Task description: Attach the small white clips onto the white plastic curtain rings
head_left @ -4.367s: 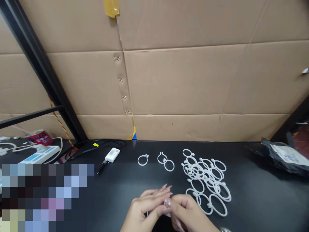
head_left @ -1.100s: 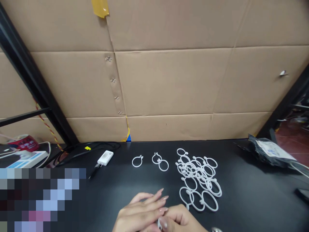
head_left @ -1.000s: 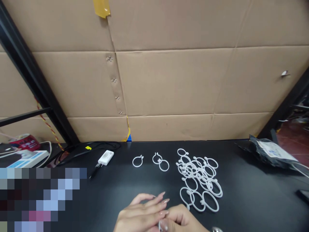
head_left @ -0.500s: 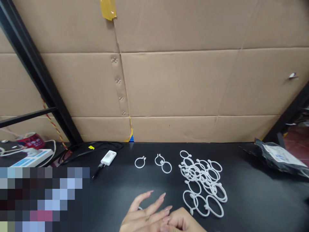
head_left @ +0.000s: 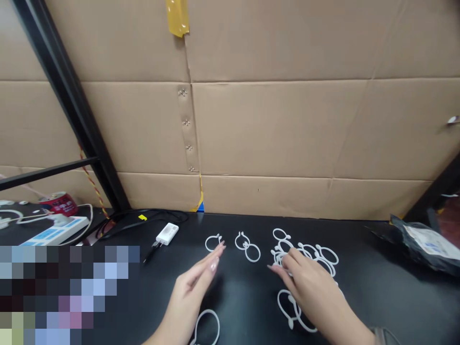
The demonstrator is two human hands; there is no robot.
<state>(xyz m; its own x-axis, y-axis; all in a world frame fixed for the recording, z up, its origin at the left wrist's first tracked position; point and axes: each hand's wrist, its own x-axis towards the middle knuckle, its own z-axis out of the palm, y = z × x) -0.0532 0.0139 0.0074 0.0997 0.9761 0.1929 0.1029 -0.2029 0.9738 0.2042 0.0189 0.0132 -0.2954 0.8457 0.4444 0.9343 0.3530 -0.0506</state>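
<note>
My left hand (head_left: 197,282) is raised over the table, fingers stretched out and held together, the thumb beside them. Its fingertips overlap a white plastic ring with knobbed ends (head_left: 207,241); contact cannot be made out. Another white ring (head_left: 217,323) lies by its wrist, partly covered. My right hand (head_left: 311,282) reaches down over a loose pile of white rings (head_left: 328,256), thumb apart from the bent fingers. Its other fingertips are hidden, and it covers much of the pile. Between the hands lie two touching white rings (head_left: 253,253).
A white charger plug (head_left: 167,234) with a black cable lies at the left. Beyond it are a power strip (head_left: 72,227) and a red can (head_left: 63,203). A black plastic package (head_left: 413,244) lies at the right. A cardboard wall (head_left: 273,129) closes off the back.
My hands have parted from each other near the front edge. The left has moved forward towards the single ring; the right has moved forward and right over the pile. The view has shifted slightly left.
</note>
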